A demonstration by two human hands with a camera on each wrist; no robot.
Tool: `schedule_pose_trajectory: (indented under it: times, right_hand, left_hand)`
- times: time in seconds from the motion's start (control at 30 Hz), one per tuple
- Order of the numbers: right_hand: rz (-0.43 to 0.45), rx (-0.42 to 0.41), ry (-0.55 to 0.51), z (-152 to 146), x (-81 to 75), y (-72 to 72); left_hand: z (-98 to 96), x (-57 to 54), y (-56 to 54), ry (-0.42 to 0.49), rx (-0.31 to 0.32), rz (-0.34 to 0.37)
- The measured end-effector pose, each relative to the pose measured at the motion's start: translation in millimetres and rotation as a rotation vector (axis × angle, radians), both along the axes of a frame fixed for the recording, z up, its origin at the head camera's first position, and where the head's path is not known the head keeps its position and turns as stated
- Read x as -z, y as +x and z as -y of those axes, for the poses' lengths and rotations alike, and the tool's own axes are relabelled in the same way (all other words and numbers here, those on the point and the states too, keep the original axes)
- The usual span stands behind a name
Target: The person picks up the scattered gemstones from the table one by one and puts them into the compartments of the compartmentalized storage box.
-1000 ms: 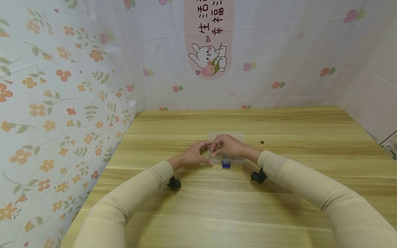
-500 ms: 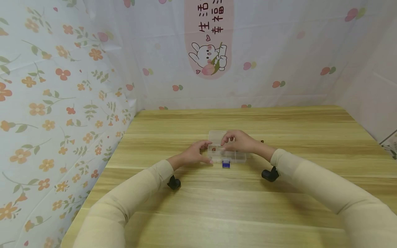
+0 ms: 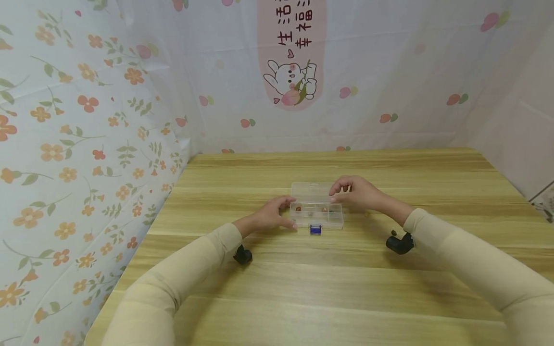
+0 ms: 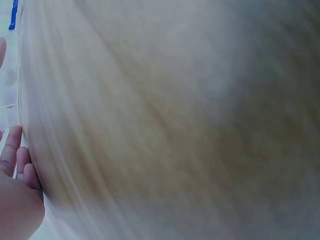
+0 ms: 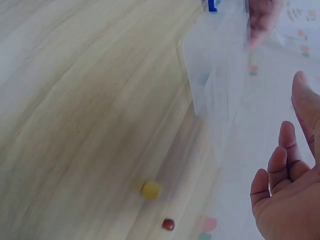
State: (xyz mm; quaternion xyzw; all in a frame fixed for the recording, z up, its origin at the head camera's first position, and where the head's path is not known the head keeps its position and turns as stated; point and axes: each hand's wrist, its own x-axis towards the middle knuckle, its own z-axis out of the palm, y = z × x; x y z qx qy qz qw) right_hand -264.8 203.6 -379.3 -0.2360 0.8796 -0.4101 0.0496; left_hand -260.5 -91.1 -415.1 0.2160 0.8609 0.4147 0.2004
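A clear plastic compartment box (image 3: 335,222) lies with its lid hinged back and a blue latch (image 3: 315,229) in front. Several small beads sit in its compartments, among them a reddish-brown bead (image 3: 298,209). My left hand (image 3: 269,214) holds the box's left end between thumb and fingers; in the left wrist view its fingertips touch the edge. My right hand (image 3: 357,192) hovers beside the lid's right edge, fingers loosely bent. In the right wrist view its thumb and fingers are apart with nothing between them. On the table below lie a yellow bead (image 5: 151,190) and a reddish-brown bead (image 5: 168,224).
A dark bead (image 3: 394,232) lies on the wooden table (image 3: 294,288) near my right wrist. Black wrist mounts hang beneath both sleeves, the right one (image 3: 400,243) low over the tabletop. Patterned cloth (image 3: 372,86) stands behind and to the left.
My right hand has moved right, from over the compartments to beside the lid, uncovering the beads inside. The dark bead by the right wrist has come into view. My left hand stays put.
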Motion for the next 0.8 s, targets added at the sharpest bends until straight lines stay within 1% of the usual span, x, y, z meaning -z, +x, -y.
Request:
schedule_pose_trajectory:
  times: [0.17,0.33,0.5,0.6,0.8]
  right_hand:
    - [-0.016,0.014,0.004,-13.2,1.3,2.2]
    - [-0.002,0.041,-0.005,-25.5,2.4,7.3]
    - [0.012,0.050,-0.027,-40.5,4.0,13.1]
    - [0.034,0.048,-0.044,-48.8,4.8,16.7]
    - [0.099,0.016,-0.061,-63.9,7.8,22.2]
  left_hand:
    - [0.8,0.5,-0.1,0.002,0.004,0.002]
    - [0.9,0.8,0.2,0.003,0.007,0.006]
    - [0.6,1.1,-0.4,0.000,0.008,0.003]
    - [0.5,1.4,-0.9,-0.004,0.009,0.000]
    - [0.1,1.0,-0.9,-0.012,0.007,0.001]
